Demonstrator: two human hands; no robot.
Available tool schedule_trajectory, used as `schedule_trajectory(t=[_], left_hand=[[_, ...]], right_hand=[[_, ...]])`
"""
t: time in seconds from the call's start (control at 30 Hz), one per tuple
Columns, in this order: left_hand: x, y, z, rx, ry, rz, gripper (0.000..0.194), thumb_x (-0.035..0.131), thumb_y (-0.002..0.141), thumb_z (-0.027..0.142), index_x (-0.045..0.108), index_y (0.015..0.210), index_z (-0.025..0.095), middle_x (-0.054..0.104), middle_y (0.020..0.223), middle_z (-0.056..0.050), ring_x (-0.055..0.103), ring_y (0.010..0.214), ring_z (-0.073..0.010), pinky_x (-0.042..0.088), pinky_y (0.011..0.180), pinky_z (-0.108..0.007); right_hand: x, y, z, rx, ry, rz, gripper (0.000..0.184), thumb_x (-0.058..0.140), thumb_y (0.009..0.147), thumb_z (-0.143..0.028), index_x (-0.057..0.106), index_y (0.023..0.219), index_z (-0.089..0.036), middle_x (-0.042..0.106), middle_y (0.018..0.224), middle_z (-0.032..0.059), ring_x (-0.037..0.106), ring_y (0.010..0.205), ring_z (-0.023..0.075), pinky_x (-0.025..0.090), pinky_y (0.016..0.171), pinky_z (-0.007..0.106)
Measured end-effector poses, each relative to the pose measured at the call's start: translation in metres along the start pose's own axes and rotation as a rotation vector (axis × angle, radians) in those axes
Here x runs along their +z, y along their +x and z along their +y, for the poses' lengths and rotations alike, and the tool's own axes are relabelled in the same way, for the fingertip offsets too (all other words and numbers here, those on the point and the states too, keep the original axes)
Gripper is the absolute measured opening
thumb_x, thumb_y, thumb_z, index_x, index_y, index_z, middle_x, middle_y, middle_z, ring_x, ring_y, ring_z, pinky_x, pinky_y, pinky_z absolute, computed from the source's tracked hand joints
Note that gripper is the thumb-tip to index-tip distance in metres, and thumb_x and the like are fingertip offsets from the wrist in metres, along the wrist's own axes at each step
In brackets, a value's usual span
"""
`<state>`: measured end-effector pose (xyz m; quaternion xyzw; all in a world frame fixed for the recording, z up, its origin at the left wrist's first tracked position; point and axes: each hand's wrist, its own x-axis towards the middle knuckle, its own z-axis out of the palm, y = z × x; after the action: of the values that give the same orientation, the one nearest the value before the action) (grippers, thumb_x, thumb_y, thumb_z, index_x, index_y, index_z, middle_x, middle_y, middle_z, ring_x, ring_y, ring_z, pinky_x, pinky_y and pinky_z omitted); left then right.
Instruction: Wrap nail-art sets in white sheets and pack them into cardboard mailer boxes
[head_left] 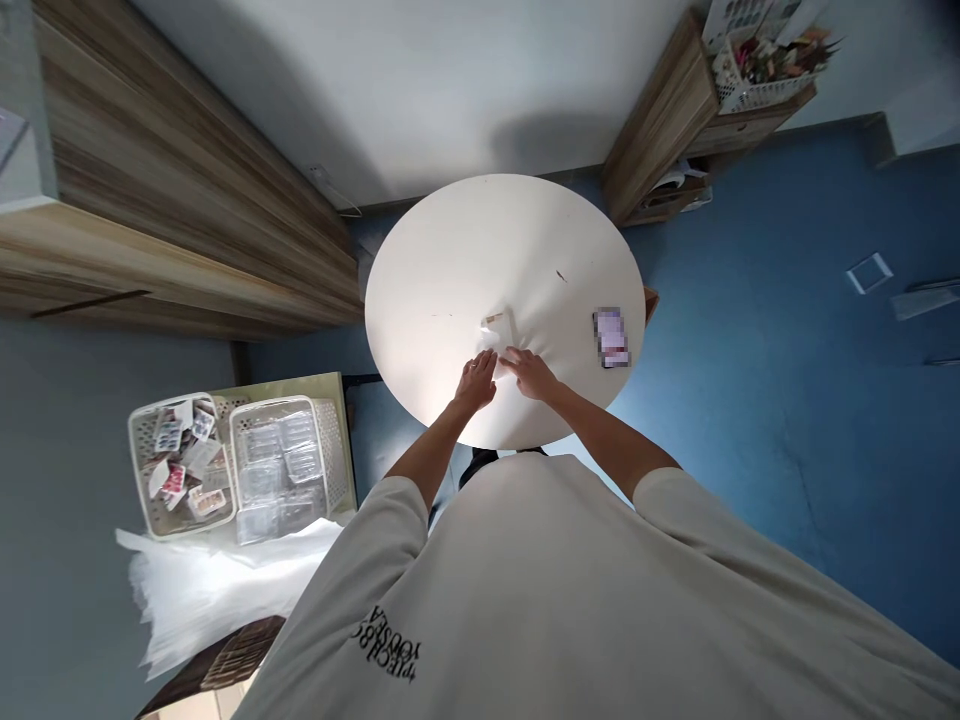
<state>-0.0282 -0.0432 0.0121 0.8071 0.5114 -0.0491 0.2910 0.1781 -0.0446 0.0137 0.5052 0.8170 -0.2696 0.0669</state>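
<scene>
On the round white table (435, 260) lies a small pale packet (498, 328) with a short brownish strip near its far end. It looks white or clear, and its exact kind is too small to make out. My left hand (478, 379) is closed at the packet's near left side, fingers together and a ring showing. From the right, my right hand (529, 373) reaches in, its fingers bent onto the packet's near edge. The fingertips of both hands almost meet there and partly cover that end.
A phone with a blurred screen (612, 338) rests at the table's right. Lower left, one white basket (136, 470) holds small printed packs; another (330, 450) holds clear plastic boxes. White sheeting (225, 570) lies beside them. Wooden cabinets (195, 220) stand left, a wooden unit (660, 120) back right.
</scene>
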Motion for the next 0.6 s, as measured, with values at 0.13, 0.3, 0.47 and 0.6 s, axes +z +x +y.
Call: schedule_trajectory(t=[0.13, 0.3, 0.47, 0.6], left_hand=[[0.0, 0.012, -0.006, 0.04, 0.038, -0.04, 0.086, 0.059, 0.092, 0.022, 0.026, 0.171, 0.013, 0.025, 0.178, -0.017, 0.023, 0.165, -0.0336, 0.021, 0.133, -0.054], [-0.003, 0.015, -0.003, 0.038, 0.042, 0.002, 0.078, 0.057, 0.091, 0.017, 0.036, 0.166, 0.011, 0.038, 0.173, -0.019, 0.032, 0.161, -0.0327, 0.022, 0.131, -0.052], [-0.011, 0.019, 0.0, -0.016, -0.019, -0.016, 0.078, 0.063, 0.087, 0.019, 0.042, 0.162, 0.016, 0.045, 0.169, -0.015, 0.039, 0.156, -0.0326, 0.025, 0.129, -0.053], [-0.017, 0.016, -0.004, -0.065, -0.11, -0.05, 0.068, 0.062, 0.09, 0.029, 0.05, 0.156, 0.021, 0.046, 0.167, -0.013, 0.039, 0.154, -0.035, 0.03, 0.126, -0.054]], right_hand=[[0.004, 0.001, 0.005, 0.018, 0.022, 0.02, 0.073, 0.054, 0.092, -0.007, 0.047, 0.163, -0.023, 0.033, 0.175, 0.0122, 0.048, 0.146, 0.033, 0.045, 0.113, 0.046], [0.006, 0.008, -0.005, 0.053, -0.033, 0.041, 0.071, 0.054, 0.091, -0.005, 0.049, 0.16, -0.021, 0.04, 0.17, 0.0146, 0.052, 0.14, 0.035, 0.044, 0.114, 0.048], [0.001, 0.018, -0.013, 0.092, -0.019, 0.06, 0.069, 0.056, 0.091, -0.007, 0.05, 0.158, -0.019, 0.047, 0.165, 0.0179, 0.055, 0.134, 0.0349, 0.044, 0.111, 0.048], [-0.01, 0.021, -0.011, 0.066, 0.06, 0.004, 0.061, 0.059, 0.094, -0.014, 0.054, 0.154, -0.018, 0.051, 0.16, 0.0189, 0.056, 0.132, 0.0347, 0.045, 0.11, 0.048]])
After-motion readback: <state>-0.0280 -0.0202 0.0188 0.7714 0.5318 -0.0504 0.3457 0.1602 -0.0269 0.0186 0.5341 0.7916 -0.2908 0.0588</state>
